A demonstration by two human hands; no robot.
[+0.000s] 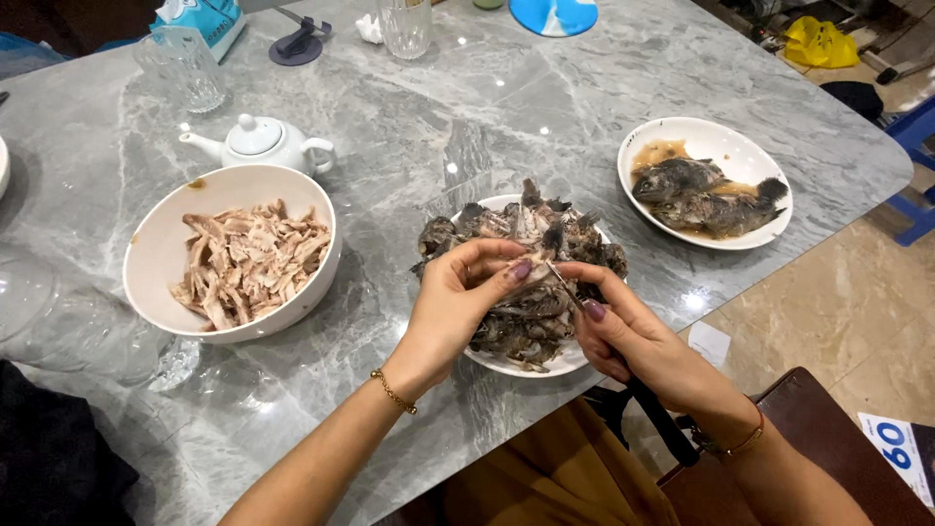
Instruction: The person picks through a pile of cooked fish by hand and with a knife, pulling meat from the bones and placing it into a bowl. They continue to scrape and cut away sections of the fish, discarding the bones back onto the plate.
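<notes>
A: What are the hands busy with?

B: The left hand [466, 292] pinches a pale, skin-edged piece of cooked fish [534, 263] above the white round plate of dark fish skin and bones [575, 358]. Its grip is closed on that piece, thumb against fingertips. The right hand [633, 341] has its grip wrapped shut around a pair of dark-handled metal scissors [570, 287], their tip touching the same piece.

A: How far along does it look?

B: Well along, I'd judge. The large white bowl of shredded pale fish meat [243, 263], to the left on the grey marble surface [545, 107], is heaped about half full, and the scrap plate is piled high.

A: And what's left?

B: At least the white oval dish with two whole cooked dark fish in brown sauce [703, 195], off to the right; those look untouched. The piece in hand isn't stripped yet either.

A: Anything else nearby?

B: A small white ceramic teapot [261, 144] just behind the bowl, and a clear drinking glass [185, 70] farther back.
</notes>
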